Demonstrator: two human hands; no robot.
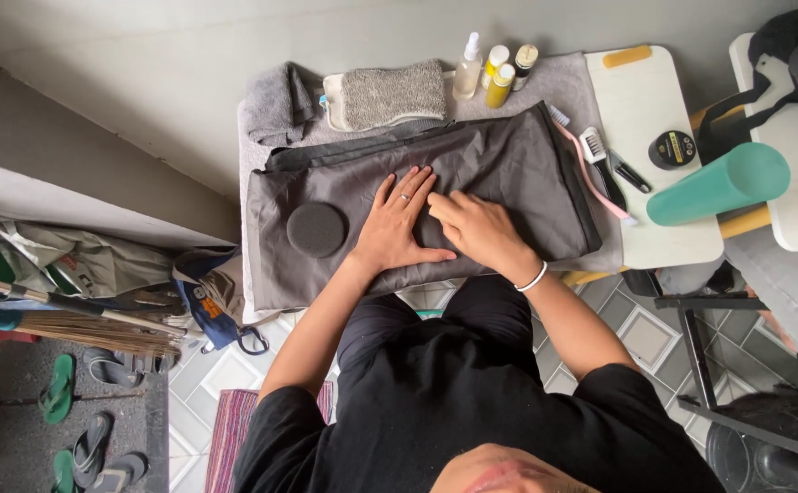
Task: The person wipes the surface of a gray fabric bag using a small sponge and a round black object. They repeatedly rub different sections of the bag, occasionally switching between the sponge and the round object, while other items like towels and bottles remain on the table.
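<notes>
Fabric (pixel 509 173), dark grey, perhaps trousers, lies lengthwise left to right across my desk (pixel 664 137); my left hand (pixel 399 224) and right hand (pixel 477 228) press it, fingers spread flat.

Four bottles (pixel 496 69); two brushes (pixel 593 146); two hands (pixel 399 219)

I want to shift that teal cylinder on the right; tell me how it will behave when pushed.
The teal cylinder lies on its side across the white board edge, so it will probably roll. It looks like smooth foam or plastic, likely light for its size. It appears to overhang the board, so a nudge might send it off.
</notes>
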